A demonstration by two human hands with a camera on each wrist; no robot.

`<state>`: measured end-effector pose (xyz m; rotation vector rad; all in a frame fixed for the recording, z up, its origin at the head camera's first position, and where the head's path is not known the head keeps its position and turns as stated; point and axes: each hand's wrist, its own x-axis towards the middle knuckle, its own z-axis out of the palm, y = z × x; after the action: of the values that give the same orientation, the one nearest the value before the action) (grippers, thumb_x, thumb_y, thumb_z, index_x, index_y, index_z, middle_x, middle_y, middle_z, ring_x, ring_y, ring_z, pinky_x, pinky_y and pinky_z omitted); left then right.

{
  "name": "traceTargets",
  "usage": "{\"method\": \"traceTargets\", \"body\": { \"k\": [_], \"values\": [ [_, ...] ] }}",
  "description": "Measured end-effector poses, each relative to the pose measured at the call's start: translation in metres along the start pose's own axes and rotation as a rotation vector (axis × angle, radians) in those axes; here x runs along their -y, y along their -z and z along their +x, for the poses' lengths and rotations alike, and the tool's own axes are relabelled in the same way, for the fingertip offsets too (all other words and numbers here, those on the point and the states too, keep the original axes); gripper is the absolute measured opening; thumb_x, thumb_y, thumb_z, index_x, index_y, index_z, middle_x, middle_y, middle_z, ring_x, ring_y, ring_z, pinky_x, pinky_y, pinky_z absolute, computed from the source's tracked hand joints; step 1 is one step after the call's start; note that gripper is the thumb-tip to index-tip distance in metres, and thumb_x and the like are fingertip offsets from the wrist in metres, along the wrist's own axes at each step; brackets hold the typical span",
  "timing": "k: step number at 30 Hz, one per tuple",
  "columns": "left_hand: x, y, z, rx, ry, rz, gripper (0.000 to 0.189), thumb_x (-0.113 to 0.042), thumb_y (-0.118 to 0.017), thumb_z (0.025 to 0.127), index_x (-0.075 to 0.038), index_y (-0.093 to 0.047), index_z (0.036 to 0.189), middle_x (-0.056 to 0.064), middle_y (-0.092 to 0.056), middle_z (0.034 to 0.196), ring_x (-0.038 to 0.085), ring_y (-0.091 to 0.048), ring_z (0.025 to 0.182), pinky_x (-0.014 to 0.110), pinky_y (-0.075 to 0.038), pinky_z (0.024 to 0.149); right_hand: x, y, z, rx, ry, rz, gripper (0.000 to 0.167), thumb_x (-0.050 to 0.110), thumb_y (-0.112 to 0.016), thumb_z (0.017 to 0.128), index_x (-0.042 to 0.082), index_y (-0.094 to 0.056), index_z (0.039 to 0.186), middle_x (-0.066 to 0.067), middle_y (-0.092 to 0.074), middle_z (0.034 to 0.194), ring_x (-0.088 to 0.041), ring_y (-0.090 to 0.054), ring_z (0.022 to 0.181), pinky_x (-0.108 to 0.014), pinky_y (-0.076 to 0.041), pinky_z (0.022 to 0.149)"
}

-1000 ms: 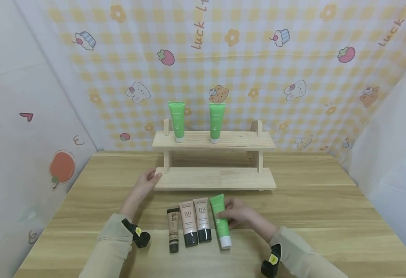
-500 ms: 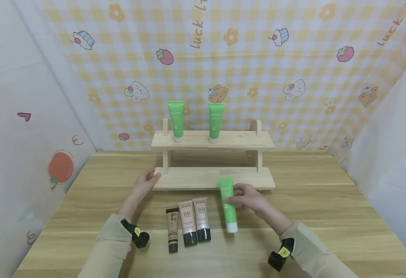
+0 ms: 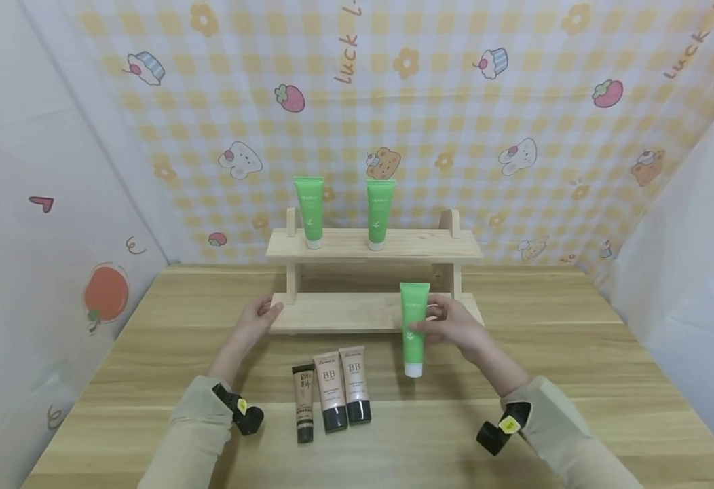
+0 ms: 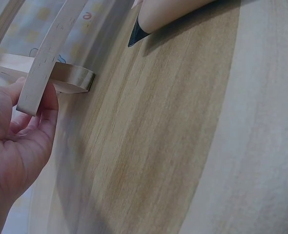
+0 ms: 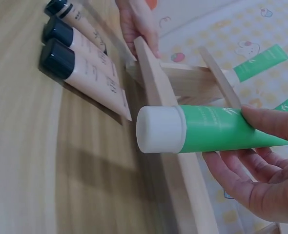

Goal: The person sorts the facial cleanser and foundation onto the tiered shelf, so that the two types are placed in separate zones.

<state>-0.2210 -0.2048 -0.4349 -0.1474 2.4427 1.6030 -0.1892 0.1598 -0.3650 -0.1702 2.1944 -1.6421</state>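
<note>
My right hand [image 3: 455, 326] holds a green squeeze tube [image 3: 414, 329] with its white cap down, in front of the lower board of a two-tier wooden shelf [image 3: 332, 314]. In the right wrist view the thumb and fingers pinch the green tube [image 5: 217, 129] from both sides, its white cap [image 5: 158, 129] toward the camera. My left hand [image 3: 256, 322] grips the left end of the lower board; the left wrist view shows thumb and fingers around that board end [image 4: 36, 92]. Two more green tubes, one at left [image 3: 310, 212] and one mid-shelf [image 3: 379, 214], stand cap-down on the upper board.
Two BB cream tubes [image 3: 331, 392] [image 3: 355, 385] and a slimmer brown tube [image 3: 303, 404] with black caps lie side by side on the wooden table [image 3: 546, 380], in front of the shelf. A yellow checked cloth [image 3: 442, 102] hangs behind it.
The right hand has lifted the green tube from beside the BB creams, moving it up, rightward and toward the shelf, and turning it more upright. The left hand has stayed on the board.
</note>
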Motion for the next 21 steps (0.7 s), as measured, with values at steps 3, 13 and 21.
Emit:
{"method": "traceTargets", "body": {
  "k": [3, 13, 21],
  "values": [
    [0.000, 0.001, 0.001, 0.003, 0.001, 0.001, 0.067, -0.037, -0.041, 0.096, 0.001, -0.014, 0.144, 0.029, -0.026, 0.144, 0.042, -0.029, 0.132, 0.049, -0.028, 0.110, 0.006, 0.004, 0.000, -0.005, 0.018, -0.014, 0.055, 0.011, -0.066, 0.081, -0.006, -0.040, 0.127, -0.021, -0.059, 0.113, -0.016, -0.064, 0.089, -0.038, -0.055, 0.082],
    [0.001, 0.001, 0.001, 0.007, -0.006, -0.002, 0.067, -0.036, -0.041, 0.096, 0.002, -0.014, 0.144, 0.029, -0.027, 0.143, 0.041, -0.030, 0.132, 0.048, -0.028, 0.110, 0.023, 0.021, 0.006, -0.059, 0.122, -0.086, 0.054, 0.009, -0.065, 0.082, -0.005, -0.041, 0.128, -0.019, -0.060, 0.117, -0.016, -0.063, 0.097, -0.042, -0.051, 0.091],
    [0.001, 0.001, 0.001, -0.001, 0.000, 0.021, 0.068, -0.039, -0.041, 0.096, 0.001, -0.016, 0.144, 0.029, -0.029, 0.143, 0.041, -0.031, 0.132, 0.049, -0.029, 0.110, 0.035, 0.037, 0.006, -0.116, 0.115, -0.122, 0.057, 0.014, -0.065, 0.083, -0.001, -0.040, 0.131, -0.011, -0.063, 0.117, -0.017, -0.059, 0.103, -0.046, -0.045, 0.096]
  ]
}}
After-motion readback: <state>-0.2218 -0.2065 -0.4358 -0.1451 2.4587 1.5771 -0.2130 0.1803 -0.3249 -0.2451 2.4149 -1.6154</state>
